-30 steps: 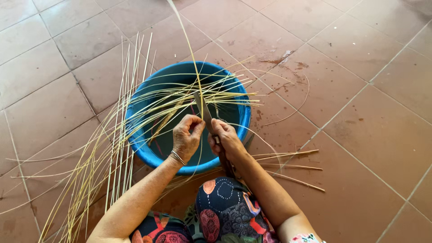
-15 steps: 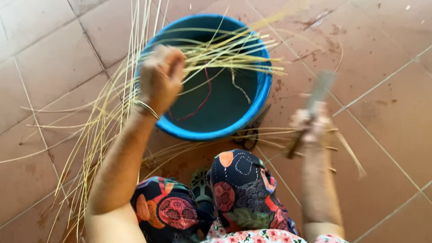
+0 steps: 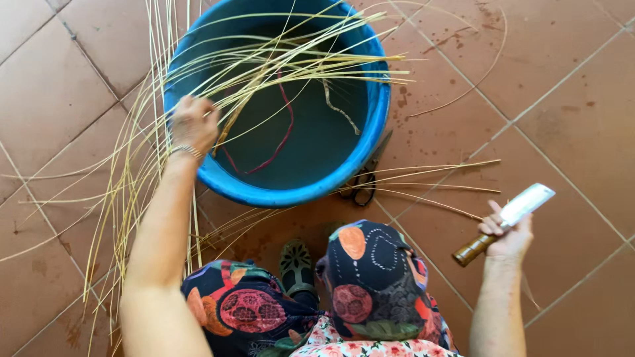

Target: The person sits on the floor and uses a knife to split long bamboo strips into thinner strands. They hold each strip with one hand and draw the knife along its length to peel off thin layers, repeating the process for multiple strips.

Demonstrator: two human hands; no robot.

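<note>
My left hand [image 3: 193, 123] reaches to the near left rim of a blue plastic tub [image 3: 370, 132] and closes on thin yellow straw strips [image 3: 291, 63] that lie across the tub's mouth. A bracelet is on that wrist. My right hand [image 3: 508, 233] is out to the right over the tiles, shut on a cleaver with a wooden handle [image 3: 514, 214], its pale blade pointing up and right. Inside the tub hang a red strand [image 3: 286, 125] and a few loose strips.
A long bundle of straw strips [image 3: 126, 192] lies on the red floor tiles left of the tub. Dark scissors [image 3: 362, 186] lie by the tub's near right side, with several cut strips [image 3: 430, 188] beside them. My patterned trousers and a sandal [image 3: 296, 264] are below.
Both hands were together over the tub with the cleaver. They have parted: my left hand went to the tub's left rim and the strips, my right hand carried the cleaver out right.
</note>
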